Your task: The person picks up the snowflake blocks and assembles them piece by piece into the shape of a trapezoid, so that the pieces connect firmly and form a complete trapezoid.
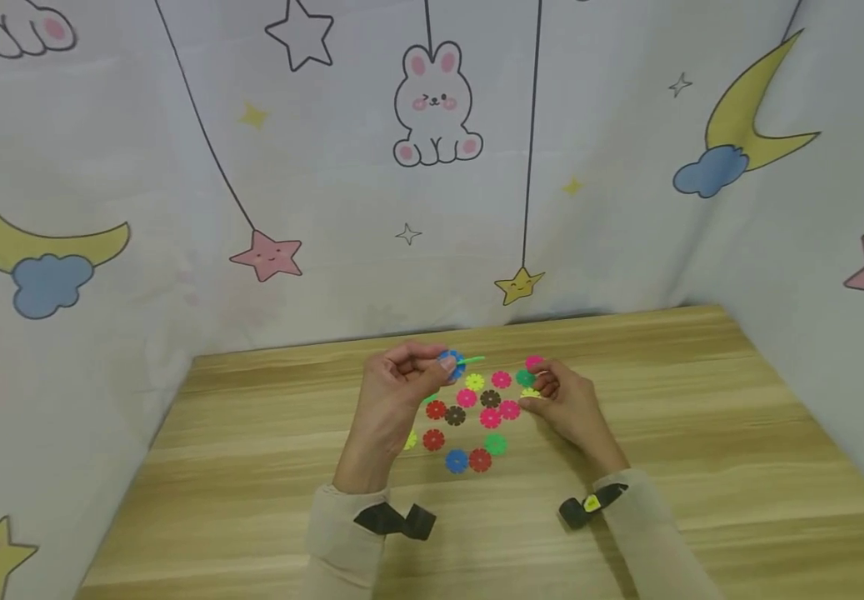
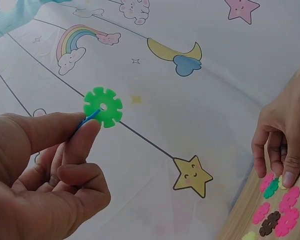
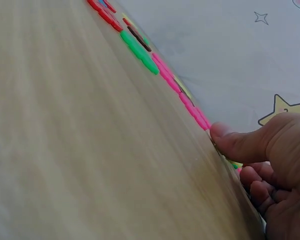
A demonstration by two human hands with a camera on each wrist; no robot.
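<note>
My left hand (image 1: pixel 394 396) is raised over the table and pinches a blue notched plastic disc (image 1: pixel 452 364) between thumb and fingertips. A green notched disc (image 2: pixel 103 107) is joined to the blue one at an angle, slotted together; the fingers cover part of the blue disc. Low at the right of the loose discs, my right hand (image 1: pixel 570 404) reaches down with thumb and fingertips spread apart. Its thumb is at a yellow disc (image 1: pixel 530 392), which it partly hides. A teal disc (image 1: pixel 525 378) and a pink disc (image 1: pixel 535 362) lie by its fingertips.
Several more discs lie flat on the wooden table (image 1: pixel 252 467), among them a brown disc (image 1: pixel 490 399), a red disc (image 1: pixel 434 440), a blue disc (image 1: pixel 457 461) and a green disc (image 1: pixel 495 444). A printed white cloth (image 1: pixel 357 192) hangs behind and beside the table.
</note>
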